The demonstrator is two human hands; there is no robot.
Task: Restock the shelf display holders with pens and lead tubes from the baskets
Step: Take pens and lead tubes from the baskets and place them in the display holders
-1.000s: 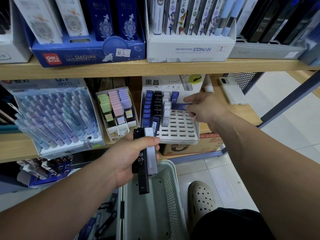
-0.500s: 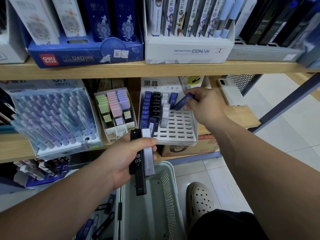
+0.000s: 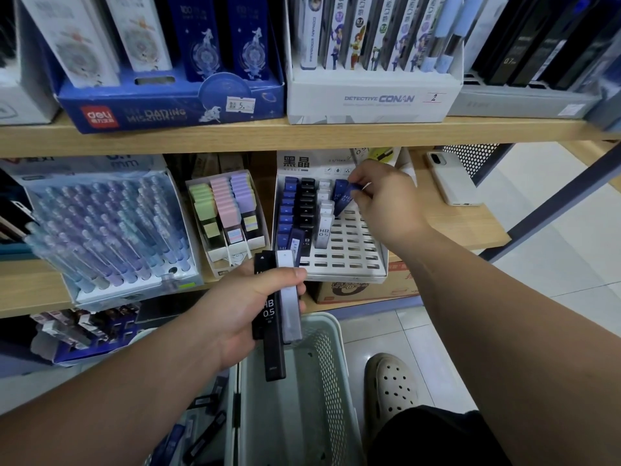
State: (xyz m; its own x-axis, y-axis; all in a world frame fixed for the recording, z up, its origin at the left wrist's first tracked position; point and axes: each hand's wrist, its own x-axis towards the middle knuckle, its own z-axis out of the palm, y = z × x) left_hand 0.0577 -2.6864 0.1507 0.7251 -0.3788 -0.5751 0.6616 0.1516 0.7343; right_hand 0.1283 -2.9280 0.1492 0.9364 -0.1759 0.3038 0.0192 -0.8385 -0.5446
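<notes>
R hand [image 3: 383, 200], centre-right of frame: grip pinches one blue lead tube [image 3: 345, 199] at its top end, thumb and fingertips. Tube is tilted, lower end down at the slotted white holder [image 3: 349, 245] on the middle shelf [image 3: 463, 227], 4th column from left, just beside another blue tube standing in the back row. Whether it is seated in a slot: cannot tell. Holder cols 1–3 are filled w/ blue, black and white tubes; the right-hand slots are bare.

L hand [image 3: 245, 307], lower centre: grip is closed round a bundle of lead tubes [image 3: 270, 317], thumb across the front. Bundle = black tubes marked HB 0.5 plus one pale grey tube, near upright, above the far rim of the pale green basket [image 3: 336, 381] at bottom centre. Loose dark tubes lie left of the basket; blurred.

Also noted: pen display [image 3: 107, 227] at mid-left, box of pastel blocks [image 3: 228, 213] next to the holder, white phone [image 3: 450, 178] on the shelf at right, beige perforated shoe [image 3: 391, 385] on tiled floor at lower right.
</notes>
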